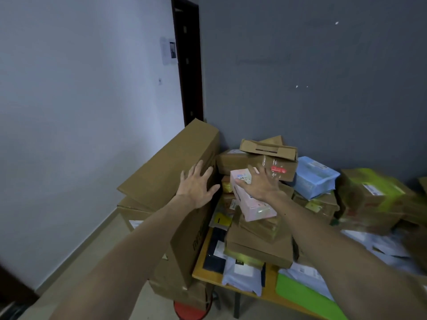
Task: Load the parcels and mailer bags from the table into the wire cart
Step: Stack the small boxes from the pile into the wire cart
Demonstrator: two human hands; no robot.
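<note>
- Step in hand: reaching for a pick-up at the pile of parcels. Nothing is lifted yet, and the wire cart is out of view.
- The left hand has its grip spread wide, fingers straight, and holds nothing. It is set against the side of the long carton, which leans beside the desk.
- The right hand is also splayed wide and holds nothing. It is over the upper end of the pink box, which lies tilted on top of a stack of brown parcels. The hand is blurred, so it may already be touching the box, but I cannot tell.
- The load lies heaped on the desk: a taped brown box behind the pink one, a blue parcel to its right, and white mailer bags flat at the near edge.
- Next move, as I judge it: close both grips on one parcel, probably the pink box between the hands, and lift it straight up so the stack beneath does not slide.
- Then turn to find the cart.
</note>
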